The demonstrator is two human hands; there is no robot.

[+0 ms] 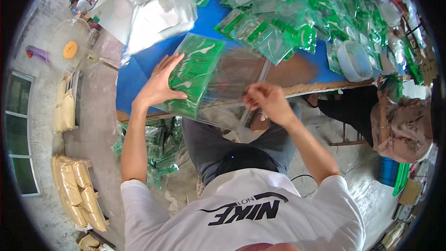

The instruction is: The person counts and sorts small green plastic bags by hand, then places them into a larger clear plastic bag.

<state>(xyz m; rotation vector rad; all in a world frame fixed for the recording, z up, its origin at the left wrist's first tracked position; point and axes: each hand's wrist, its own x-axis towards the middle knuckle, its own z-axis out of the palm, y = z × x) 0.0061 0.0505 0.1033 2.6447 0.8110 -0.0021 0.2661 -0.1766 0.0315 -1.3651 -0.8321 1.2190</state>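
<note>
Green card under the left hand, clear sleeve reaching across to the right.
The left hand [160, 81] is spread open on the green card [197, 76], much the nearer; the right hand [269, 104] curls by the far side of the clear sleeve [232, 72], its grip too blurred to tell. The card's long axis slants away rightward over the near edge of the table [132, 81].

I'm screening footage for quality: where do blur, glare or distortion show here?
Head view: the person's bare right hand looks motion-blurred; glare whitens the shiny clear plastic sheeting; fisheye distortion bends the white-framed rectangular window near the left rim.
</note>
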